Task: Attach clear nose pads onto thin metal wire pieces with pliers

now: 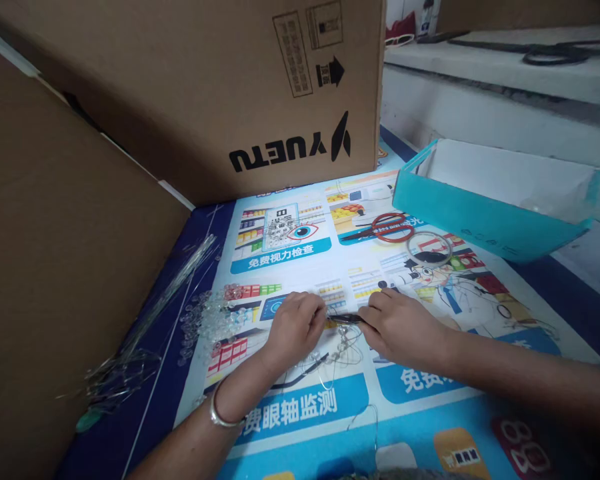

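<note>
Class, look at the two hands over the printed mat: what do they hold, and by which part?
Both hands pinch a thin dark tool or rod between them: the left hand at its left end, the right hand at its right end. What exactly it is cannot be told.

Your left hand (297, 327) and right hand (397, 327) sit knuckles up, fingertips pinched and nearly meeting, both forearms angling in from below.

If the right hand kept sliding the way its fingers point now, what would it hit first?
The left hand, probably: the right hand points left along the dark tool held between them. Past that lie the clear beads.
</note>
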A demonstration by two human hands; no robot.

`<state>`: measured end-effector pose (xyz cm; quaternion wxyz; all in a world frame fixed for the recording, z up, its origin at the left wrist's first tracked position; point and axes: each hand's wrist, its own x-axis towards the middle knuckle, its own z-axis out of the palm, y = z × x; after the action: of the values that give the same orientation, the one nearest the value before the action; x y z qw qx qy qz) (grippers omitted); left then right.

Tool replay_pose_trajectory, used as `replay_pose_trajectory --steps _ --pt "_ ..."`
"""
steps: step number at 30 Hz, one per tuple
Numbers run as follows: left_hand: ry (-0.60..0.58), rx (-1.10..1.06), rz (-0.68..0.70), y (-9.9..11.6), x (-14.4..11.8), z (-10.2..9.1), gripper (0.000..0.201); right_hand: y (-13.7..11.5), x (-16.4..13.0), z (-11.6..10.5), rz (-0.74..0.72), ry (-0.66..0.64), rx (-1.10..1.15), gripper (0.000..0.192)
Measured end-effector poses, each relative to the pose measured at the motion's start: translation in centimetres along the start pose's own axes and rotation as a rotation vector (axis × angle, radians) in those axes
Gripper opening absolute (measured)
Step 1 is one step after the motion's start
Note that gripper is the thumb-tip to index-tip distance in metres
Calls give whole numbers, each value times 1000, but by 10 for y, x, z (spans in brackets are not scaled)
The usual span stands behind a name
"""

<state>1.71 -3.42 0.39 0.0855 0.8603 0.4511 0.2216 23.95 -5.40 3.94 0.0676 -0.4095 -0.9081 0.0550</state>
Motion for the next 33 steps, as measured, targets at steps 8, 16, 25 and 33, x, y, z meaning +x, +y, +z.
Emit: replay_pose_trajectory --steps 8,16,25,33 --pt "37 17 22 -1 -1 2 7 -3 1 3 51 -11 -3 29" --pt "77 100 134 1 -5 2 8 -5 -1 8 -11 1 -80 25" --pt "122 167 205 3 -8 2 7 -6 -4 17 -7 35 -115 22" --pt "114 164 208 3 -9 1 10 -4 -3 17 -34 41 -100 21"
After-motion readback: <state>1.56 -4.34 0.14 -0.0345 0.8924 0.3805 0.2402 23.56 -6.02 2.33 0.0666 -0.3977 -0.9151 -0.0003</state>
